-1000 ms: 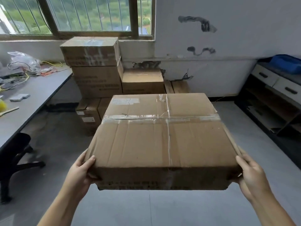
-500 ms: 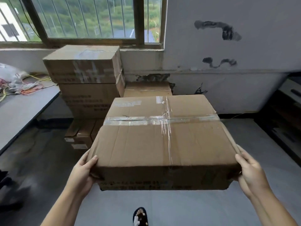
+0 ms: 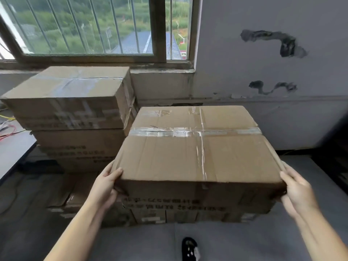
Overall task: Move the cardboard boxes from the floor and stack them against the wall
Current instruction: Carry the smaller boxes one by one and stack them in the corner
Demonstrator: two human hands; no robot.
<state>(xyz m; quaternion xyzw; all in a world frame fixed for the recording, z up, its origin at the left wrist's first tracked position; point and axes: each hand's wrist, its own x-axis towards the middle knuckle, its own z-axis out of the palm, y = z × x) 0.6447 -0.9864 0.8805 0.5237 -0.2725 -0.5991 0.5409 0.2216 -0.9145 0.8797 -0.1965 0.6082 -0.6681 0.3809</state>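
Two bare hands carry one taped cardboard box (image 3: 195, 147): the left hand (image 3: 105, 187) and right hand (image 3: 297, 193) each clasp a near corner. It sits before the wall (image 3: 263, 72), beside a three-high box stack (image 3: 75, 117); low boxes (image 3: 150, 215) lie beneath.

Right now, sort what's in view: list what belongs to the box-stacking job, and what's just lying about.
Belongs to the job:
- taped brown cardboard box, held by left hand and right hand
- stack of brown cardboard boxes under the window
- low cardboard boxes on the floor
- scuffed grey wall

Just lying about:
- grey desk
- red and yellow wires
- barred window
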